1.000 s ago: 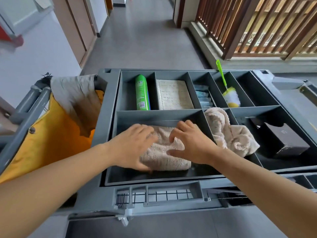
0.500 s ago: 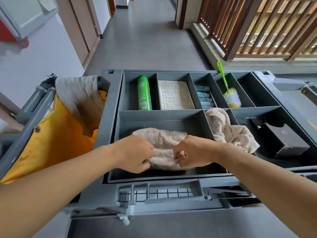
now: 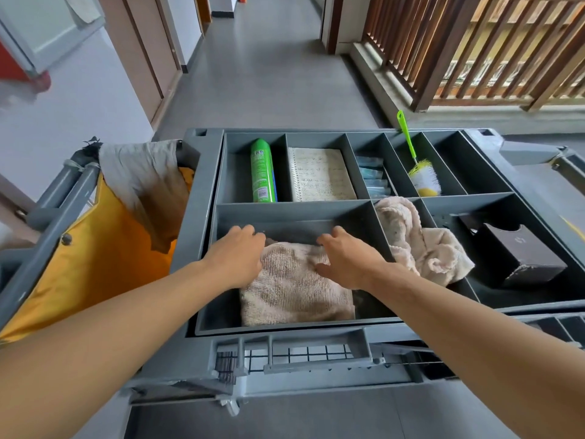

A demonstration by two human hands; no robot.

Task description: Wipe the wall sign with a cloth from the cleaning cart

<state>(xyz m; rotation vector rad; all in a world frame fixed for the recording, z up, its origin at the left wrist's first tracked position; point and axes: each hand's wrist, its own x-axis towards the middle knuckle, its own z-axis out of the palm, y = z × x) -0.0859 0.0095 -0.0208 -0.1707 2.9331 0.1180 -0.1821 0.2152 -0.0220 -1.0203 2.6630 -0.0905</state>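
A folded beige cloth (image 3: 294,286) lies in the near left compartment of the grey cleaning cart (image 3: 196,217). My left hand (image 3: 235,256) rests on the cloth's far left corner with fingers curled over its far edge. On the far right corner lies my right hand (image 3: 346,259), fingers spread and thumb pressing the fabric. Whether either hand grips the cloth is unclear. No wall sign is in view.
A second beige cloth (image 3: 418,242) is crumpled over the divider to the right. The far compartments hold a green spray can (image 3: 262,171), a notebook (image 3: 321,174) and a green-handled brush (image 3: 422,175). A dark box (image 3: 519,258) sits right; a yellow bag (image 3: 91,258) hangs left.
Both hands had pinched the cloth's near edge in fists; now they have moved to its far edge with fingers loosened, and the cloth lies flatter and closer to me.
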